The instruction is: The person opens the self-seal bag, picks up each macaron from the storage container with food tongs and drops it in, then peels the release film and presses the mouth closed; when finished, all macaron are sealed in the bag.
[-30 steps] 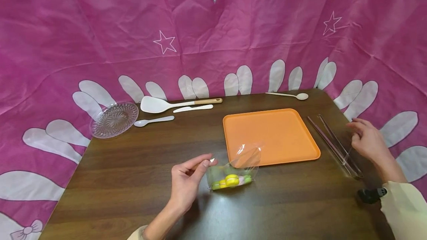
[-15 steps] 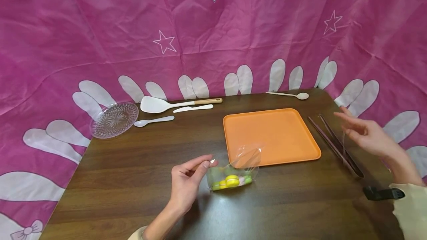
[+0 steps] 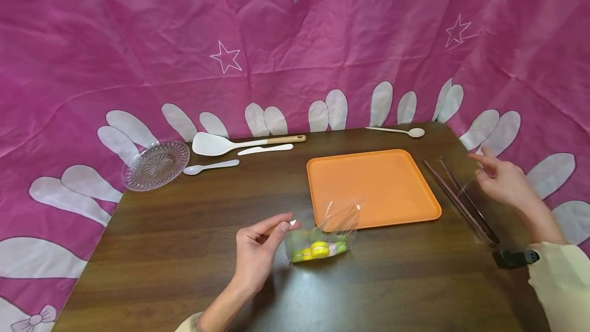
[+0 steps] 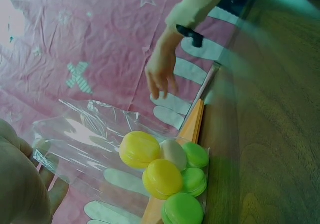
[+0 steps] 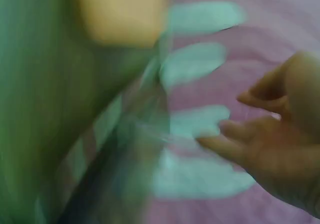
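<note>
My left hand (image 3: 255,251) pinches the upper left corner of a clear plastic bag (image 3: 299,234) between thumb and forefinger. Several toy-like macarons (image 3: 319,250) in yellow, green and pale pink lie along the bag's bottom; the left wrist view shows the yellow macaron (image 4: 162,178) and green macaron (image 4: 183,209) close up. My right hand (image 3: 504,183) hovers beside the metal tongs (image 3: 461,204) at the table's right, its fingers loosely bent and apart. A thin, see-through strip (image 5: 150,132) trails blurred by its fingertips in the right wrist view.
An orange tray (image 3: 373,188) lies behind the bag, whose top overlaps its front edge. A clear plate (image 3: 156,165), a white spatula (image 3: 212,144), a white knife (image 3: 265,149) and a white spoon (image 3: 212,166) are at back left. Another spoon (image 3: 415,132) lies at back right.
My right hand has swung right and then back left over the tongs, the see-through strip moving with its fingertips. The left hand and the bag have stayed in place.
</note>
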